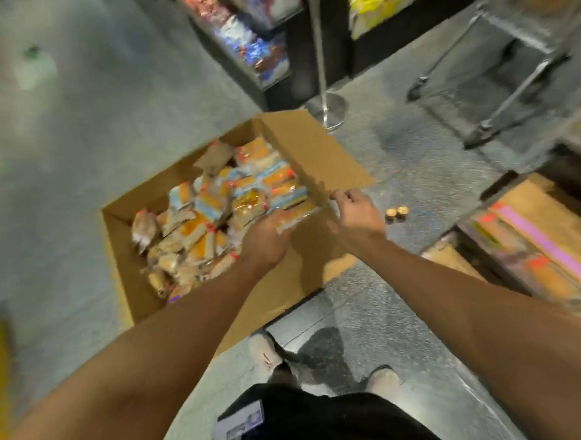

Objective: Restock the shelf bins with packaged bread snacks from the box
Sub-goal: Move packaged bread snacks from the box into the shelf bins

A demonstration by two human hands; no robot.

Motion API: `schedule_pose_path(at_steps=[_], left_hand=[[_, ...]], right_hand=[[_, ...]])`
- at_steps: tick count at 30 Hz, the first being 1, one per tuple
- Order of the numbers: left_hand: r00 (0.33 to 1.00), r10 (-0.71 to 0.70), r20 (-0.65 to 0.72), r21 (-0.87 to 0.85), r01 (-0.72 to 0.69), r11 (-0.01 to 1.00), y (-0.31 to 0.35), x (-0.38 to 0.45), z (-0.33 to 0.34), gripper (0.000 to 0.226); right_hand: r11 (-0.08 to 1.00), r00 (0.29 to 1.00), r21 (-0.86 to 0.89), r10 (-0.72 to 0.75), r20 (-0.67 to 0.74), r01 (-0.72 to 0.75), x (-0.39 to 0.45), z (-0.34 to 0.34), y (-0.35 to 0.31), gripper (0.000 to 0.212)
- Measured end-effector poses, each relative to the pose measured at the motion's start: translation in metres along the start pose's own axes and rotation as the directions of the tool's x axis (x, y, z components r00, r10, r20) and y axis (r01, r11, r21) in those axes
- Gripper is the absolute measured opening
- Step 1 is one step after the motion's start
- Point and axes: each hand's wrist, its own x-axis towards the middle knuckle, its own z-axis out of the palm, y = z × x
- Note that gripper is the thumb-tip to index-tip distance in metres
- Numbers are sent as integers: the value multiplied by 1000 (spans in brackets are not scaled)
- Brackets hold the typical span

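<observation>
The box sits open on the grey floor, heaped with wrapped bread snacks in orange and blue packs. The left hand reaches over the near right corner of the heap and holds a pack, fingers curled under it. The right hand is just beside it at the box's right flap, fingers loosely bent; whether it pinches the flap edge cannot be told through the blur. Two small gold pieces lie on the floor right of that hand. Farther right are low shelf bins with long packs. Beyond the box stand a metal post, dark shelves of sweets and a metal stand. The person's shoes are below.
</observation>
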Motion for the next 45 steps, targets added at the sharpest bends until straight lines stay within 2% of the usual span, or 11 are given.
schedule_pose_path(at_steps=[4,12,18,23,29,31,33,39,41,44,45], left_hand=[[985,-172,-14,11,172,985,-107,6,-35,48],[946,-321,57,0,321,947,-259,49,-93,49],[922,-381,67,-70,385,920,-305,110,-100,51],[884,-466,45,-89,468,879,-336,164,-89,51],[791,-610,-49,-203,590,781,-372,223,-68,53],[790,-606,-98,-141,591,794,-383,239,-62,55],[808,-584,-79,-103,576,811,-391,249,-57,56],[866,-498,-44,20,499,866,-388,251,-49,44],[901,-430,-50,59,433,900,-374,240,-47,35],[944,-297,-143,164,318,934,-361,241,-49,20],[955,-261,-144,195,286,938,-360,247,-51,25]], right_hand=[[998,993,-24,-52,108,55,37,66,-91,48],[1000,950,-4,13,313,-13,119,162,-212,57],[993,941,87,47,334,-80,189,205,-239,55],[995,940,69,44,337,-71,247,249,-244,56],[999,939,30,3,343,-14,294,297,-238,60],[998,946,-66,2,323,21,298,308,-234,58],[990,949,-133,5,317,39,298,315,-228,53],[995,930,18,81,357,-94,290,310,-213,29],[993,922,-9,110,372,-115,288,299,-207,34],[991,913,-70,132,385,-114,291,288,-192,52],[991,909,-77,135,395,-114,293,287,-188,52]])
